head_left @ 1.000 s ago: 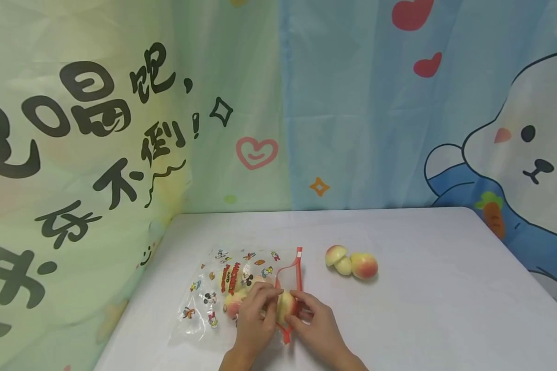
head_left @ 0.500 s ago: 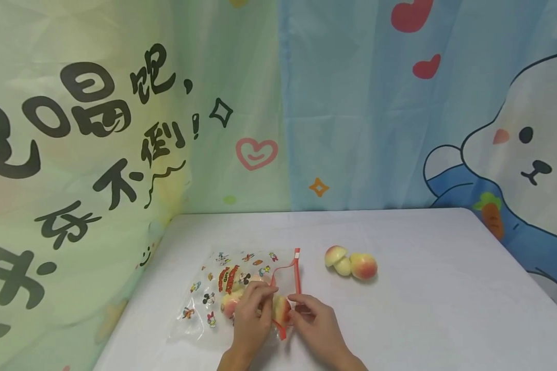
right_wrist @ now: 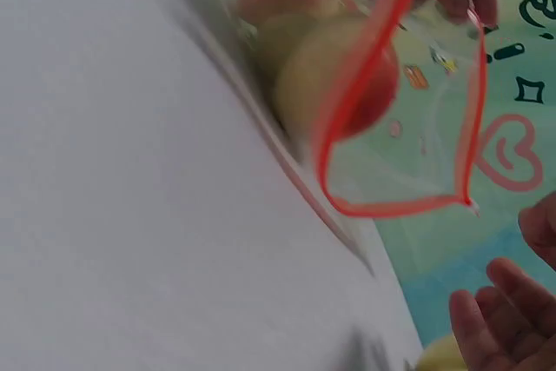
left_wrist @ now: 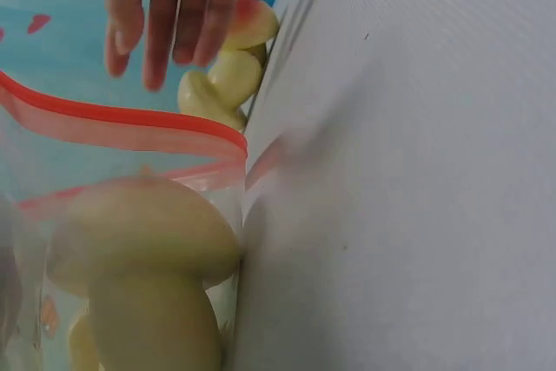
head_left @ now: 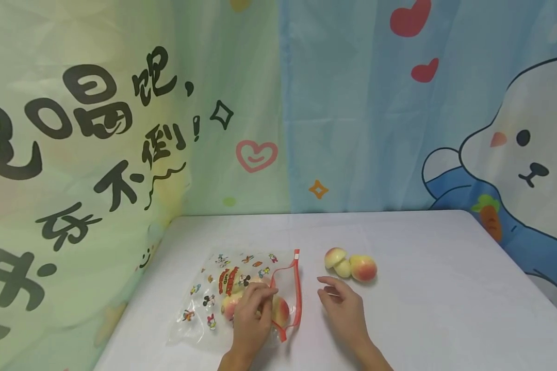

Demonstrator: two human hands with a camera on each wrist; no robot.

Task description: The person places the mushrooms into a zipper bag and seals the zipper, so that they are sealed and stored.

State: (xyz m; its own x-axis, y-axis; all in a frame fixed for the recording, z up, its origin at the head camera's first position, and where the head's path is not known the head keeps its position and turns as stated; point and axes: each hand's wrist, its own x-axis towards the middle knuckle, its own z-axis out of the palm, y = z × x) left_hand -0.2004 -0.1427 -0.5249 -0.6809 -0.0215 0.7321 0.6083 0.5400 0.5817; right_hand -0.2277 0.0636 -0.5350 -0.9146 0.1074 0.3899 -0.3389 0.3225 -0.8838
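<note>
Left hand (head_left: 252, 317) pinched "MICKEY" zip bag (head_left: 201, 312), bagged mushrooms (head_left: 281, 312) inside; right hand (head_left: 345, 309), ungripped, beside two loose mushrooms (head_left: 364, 268); backdrop (head_left: 343, 118) read "不倒!"

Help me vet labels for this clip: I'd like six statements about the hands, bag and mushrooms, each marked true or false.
1. The left hand holds the clear printed bag. True.
2. The right hand grips the bag too. False: it holds nothing and is apart from the bag.
3. The bag's trim is blue. False: it is red.
4. A mushroom lies inside the bag. True.
5. The bag is sealed shut. False: it gapes open on the side facing the right hand.
6. Outside the bag, other mushrooms rest on the white table. True.
</note>
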